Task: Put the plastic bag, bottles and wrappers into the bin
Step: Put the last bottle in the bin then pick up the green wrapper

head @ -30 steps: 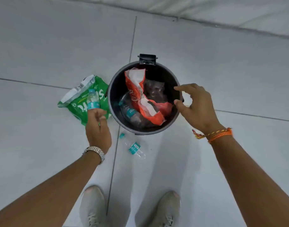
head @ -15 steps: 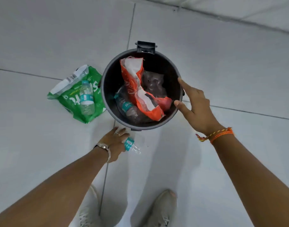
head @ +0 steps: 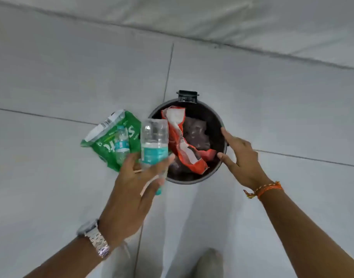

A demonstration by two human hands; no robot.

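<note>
Clear plastic bottle with teal label carried to the round black bin.
Left hand closes its fingers around it, base upward, near the rim for dropping; right hand, open and empty, steadies the rim.

The clear plastic bottle with a teal paper-like label looks smooth and glossy, and the green crinkled plastic wrapper and the orange and white wrapper have a shiny, wrinkled film surface. The round dark plastic bin looks matt, and the pale grey tiled floor is smooth with a soft sheen. The wristwatch with a silver metal band shines, and the orange woven thread bracelet looks like rough cloth.
</note>
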